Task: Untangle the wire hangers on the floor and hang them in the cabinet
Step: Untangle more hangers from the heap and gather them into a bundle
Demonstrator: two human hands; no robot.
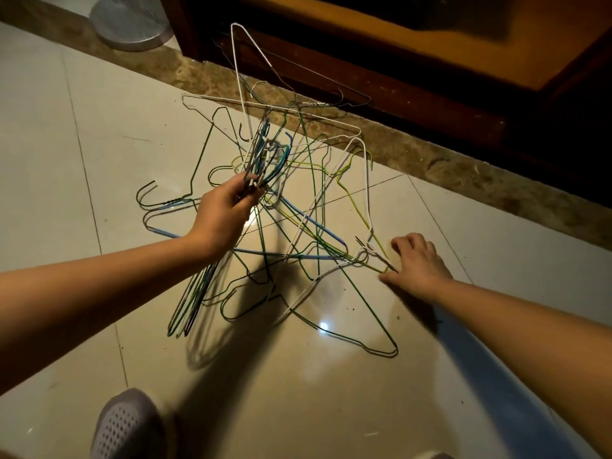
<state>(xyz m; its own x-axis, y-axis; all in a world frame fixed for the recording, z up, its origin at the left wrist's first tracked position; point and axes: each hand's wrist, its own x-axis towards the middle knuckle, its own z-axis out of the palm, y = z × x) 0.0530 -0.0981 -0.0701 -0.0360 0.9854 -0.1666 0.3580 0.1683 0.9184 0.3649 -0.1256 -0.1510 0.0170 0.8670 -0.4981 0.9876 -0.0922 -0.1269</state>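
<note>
A tangle of wire hangers [298,200] in green, blue, white and yellow lies on the tiled floor in front of the cabinet [430,61]. My left hand [225,213] grips a bunch of several hangers [261,150] by their necks, lifted above the pile, their bodies hanging down toward me. My right hand [417,263] is low at the pile's right edge, fingers curled down at a yellow-green hanger [361,213] and a white hanger [366,180]; whether it grips a wire cannot be told. One white hanger [236,81] leans up against the cabinet base.
The dark wooden cabinet stands open at the back, above a brown stone strip [430,160]. A fan base [132,24] sits at the far left. My grey perforated slipper [129,425] is at the bottom edge. Glossy floor tiles [331,392] stretch in front.
</note>
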